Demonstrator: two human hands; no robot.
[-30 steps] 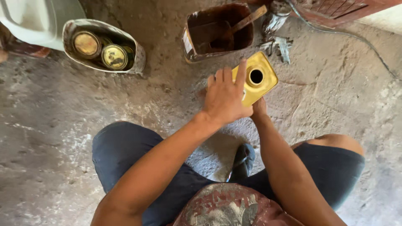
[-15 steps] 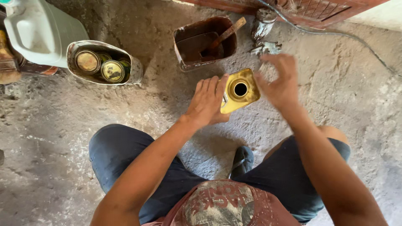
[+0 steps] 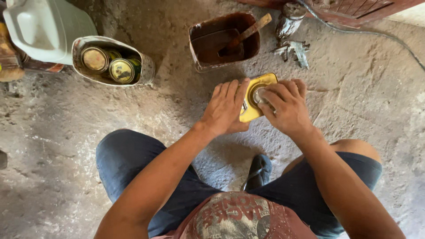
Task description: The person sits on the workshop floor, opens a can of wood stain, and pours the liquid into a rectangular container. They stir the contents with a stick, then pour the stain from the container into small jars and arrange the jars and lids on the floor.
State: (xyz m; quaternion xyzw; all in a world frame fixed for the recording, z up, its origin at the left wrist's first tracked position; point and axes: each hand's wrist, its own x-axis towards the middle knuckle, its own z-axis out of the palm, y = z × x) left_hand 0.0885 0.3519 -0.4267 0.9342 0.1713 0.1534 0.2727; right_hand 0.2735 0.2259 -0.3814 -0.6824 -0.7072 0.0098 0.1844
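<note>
While gripping the yellow can [image 3: 248,113] mid-frame, your left hand [image 3: 226,108] fingers together, right hand [image 3: 285,106] fingertips pinching its cap [image 3: 258,94].

Small yellow metal can [image 3: 250,110], flat-topped, standing upright on the grey floor. Round cap [image 3: 259,95] at its top middle, mostly hidden. At 12 o'clock from the knees, near picture centre.

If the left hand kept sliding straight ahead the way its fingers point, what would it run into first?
The left hand points up the picture from the yellow can it steadies. The first thing in that line looks to be the cut-open brown container with a stirring stick, though depth is hard to judge.
</note>
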